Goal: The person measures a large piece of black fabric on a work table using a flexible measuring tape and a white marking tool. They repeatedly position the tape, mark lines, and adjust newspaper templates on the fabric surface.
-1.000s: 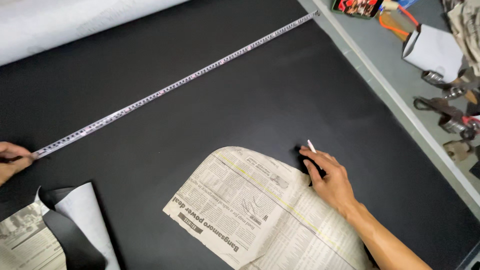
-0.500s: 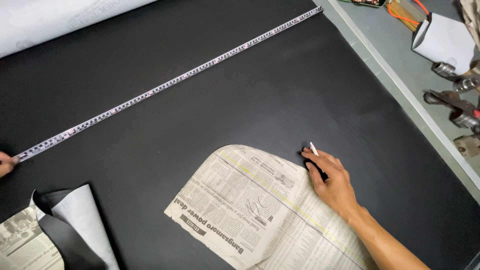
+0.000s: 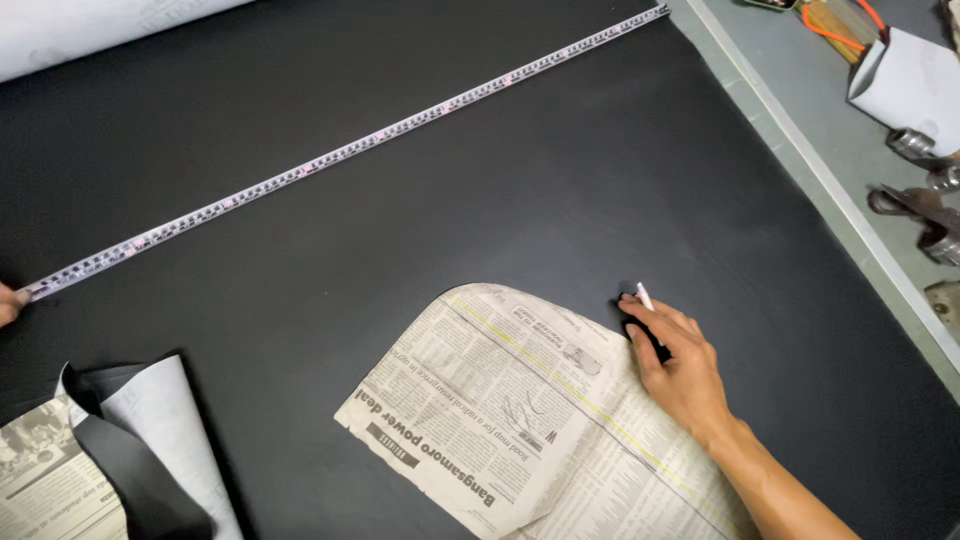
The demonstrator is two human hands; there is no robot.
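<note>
Right hand (image 3: pixel 680 365), fingers closed on a white chalk stick (image 3: pixel 645 296), pins the newspaper pattern (image 3: pixel 530 410) flat on black sheet (image 3: pixel 480 220); left hand (image 3: pixel 10 300), grip indiscernible, anchors the measuring tape (image 3: pixel 340 155) taut.

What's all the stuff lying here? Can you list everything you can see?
black sheet material: one, black, covers most of the table
measuring tape: one, pale with dark marks, stretched slantwise across the black sheet
newspaper pattern piece: one, printed grey-white, rounded top, lower middle
chalk stick: one, white, at the right hand's fingertips
cut scrap: one, black with pale backing, curled, lower left, on another newspaper piece
white roll: one, top left
table edge: grey, on the right
metal tools: several, right edge, kinds unclear
white paper: one, top right
left hand: pins the tape's end
right hand: rests at the pattern's edge
</note>
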